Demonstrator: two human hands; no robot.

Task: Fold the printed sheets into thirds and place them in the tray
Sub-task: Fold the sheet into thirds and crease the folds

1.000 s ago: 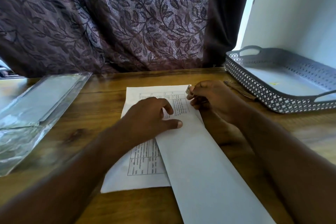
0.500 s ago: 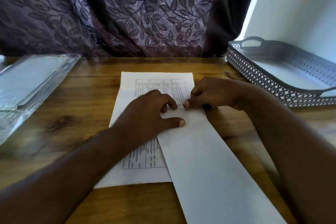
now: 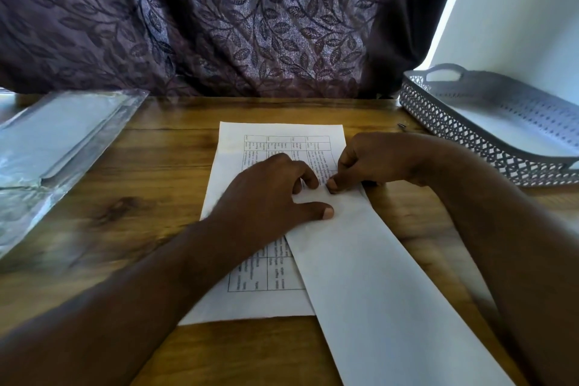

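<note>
Wooden table (image 3: pixel 150 172); printed sheet (image 3: pixel 282 131) partly covered.

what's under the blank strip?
The printed sheet: its grid shows left of the strip; its right side is covered. The left hand and right hand hide the strip's top end.

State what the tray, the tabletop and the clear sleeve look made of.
Tray: likely grey plastic, matte, moulded lattice wall.
Tabletop: wood or wood-look laminate, glossy, grain and a knot.
Clear sleeve: thin plastic film, shiny, creased.
</note>
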